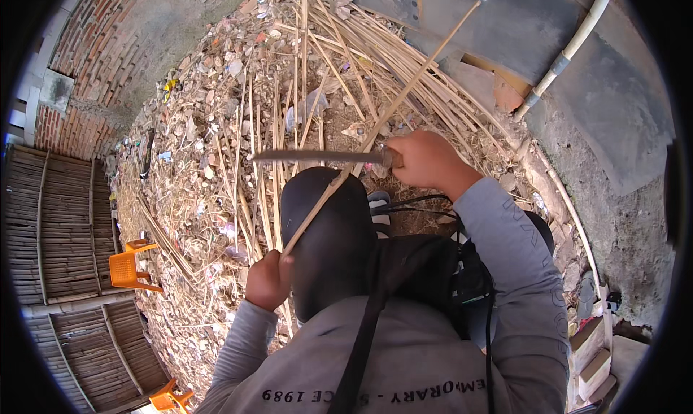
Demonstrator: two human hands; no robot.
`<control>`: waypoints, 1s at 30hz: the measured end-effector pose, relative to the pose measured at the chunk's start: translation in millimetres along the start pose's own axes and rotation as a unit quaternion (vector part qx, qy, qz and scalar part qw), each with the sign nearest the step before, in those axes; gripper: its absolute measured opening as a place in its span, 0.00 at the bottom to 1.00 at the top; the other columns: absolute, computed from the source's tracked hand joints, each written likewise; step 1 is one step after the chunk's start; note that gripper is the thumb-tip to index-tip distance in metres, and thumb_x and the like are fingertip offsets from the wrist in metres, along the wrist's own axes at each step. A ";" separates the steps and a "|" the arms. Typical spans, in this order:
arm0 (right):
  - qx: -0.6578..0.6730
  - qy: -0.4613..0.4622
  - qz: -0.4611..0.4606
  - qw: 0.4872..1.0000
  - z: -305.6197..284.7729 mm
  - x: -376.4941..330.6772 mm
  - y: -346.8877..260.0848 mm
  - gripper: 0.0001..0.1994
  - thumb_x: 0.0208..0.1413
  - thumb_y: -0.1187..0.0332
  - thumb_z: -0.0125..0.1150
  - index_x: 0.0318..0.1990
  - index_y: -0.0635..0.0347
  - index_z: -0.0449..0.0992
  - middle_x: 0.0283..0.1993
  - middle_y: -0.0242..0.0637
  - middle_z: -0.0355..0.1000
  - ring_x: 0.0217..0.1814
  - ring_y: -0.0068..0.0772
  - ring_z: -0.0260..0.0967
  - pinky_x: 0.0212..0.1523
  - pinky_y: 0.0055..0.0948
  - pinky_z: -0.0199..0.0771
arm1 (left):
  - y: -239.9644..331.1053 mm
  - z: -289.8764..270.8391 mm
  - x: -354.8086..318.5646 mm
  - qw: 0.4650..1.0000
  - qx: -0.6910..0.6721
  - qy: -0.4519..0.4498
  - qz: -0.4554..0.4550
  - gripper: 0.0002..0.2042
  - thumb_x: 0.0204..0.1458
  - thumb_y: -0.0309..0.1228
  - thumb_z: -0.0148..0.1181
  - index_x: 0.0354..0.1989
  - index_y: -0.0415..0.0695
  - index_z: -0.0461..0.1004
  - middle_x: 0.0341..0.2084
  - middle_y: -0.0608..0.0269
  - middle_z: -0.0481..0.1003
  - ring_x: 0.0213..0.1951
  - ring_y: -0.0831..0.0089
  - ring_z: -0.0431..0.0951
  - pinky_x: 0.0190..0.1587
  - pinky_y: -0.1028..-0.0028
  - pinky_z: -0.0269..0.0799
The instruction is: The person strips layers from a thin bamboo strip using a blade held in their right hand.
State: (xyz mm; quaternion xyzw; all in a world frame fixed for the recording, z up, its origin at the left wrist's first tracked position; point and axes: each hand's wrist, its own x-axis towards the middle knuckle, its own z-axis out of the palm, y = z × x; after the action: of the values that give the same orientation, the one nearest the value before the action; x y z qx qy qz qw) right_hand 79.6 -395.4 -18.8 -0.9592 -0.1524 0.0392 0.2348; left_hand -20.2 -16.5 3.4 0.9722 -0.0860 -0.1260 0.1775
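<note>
My left hand [268, 280] is closed around the lower end of a long bamboo strip [399, 101]. The strip slants up and away to the right, across my dark-clad knee [325, 233]. In my right hand [426, 161] is the handle of a machete [317, 156], its long dark blade pointing left. The blade crosses the bamboo strip just beyond the knee, and seems to touch it; whether it cuts in I cannot tell. My right fingers are wrapped around the handle.
Many split bamboo strips [404, 49] lie on the littered ground ahead. An orange plastic chair [131, 267] stands at left beside woven bamboo panels [65, 219]. A pale pipe [567, 53] leans against the grey wall [613, 125] at right. Black straps [361, 342] hang at my front.
</note>
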 end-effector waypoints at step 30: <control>0.059 -0.014 0.027 0.998 -16.7 5.1 8.1 0.11 0.43 0.65 0.64 0.35 0.59 0.79 0.33 0.51 0.76 0.39 0.58 0.75 0.41 0.50 0.75 | -6.6 18.1 -12.3 0.998 0.044 0.053 -0.016 0.21 0.63 0.48 0.53 0.30 0.39 0.67 0.20 0.37 0.75 0.27 0.37 0.78 0.29 0.45 0.72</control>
State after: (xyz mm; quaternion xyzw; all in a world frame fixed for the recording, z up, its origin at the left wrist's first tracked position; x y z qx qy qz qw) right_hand 89.1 -407.9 -7.8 -0.9467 -0.1276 0.0679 0.2877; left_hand -36.1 -13.7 -12.8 0.9855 -0.0667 -0.0737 0.1372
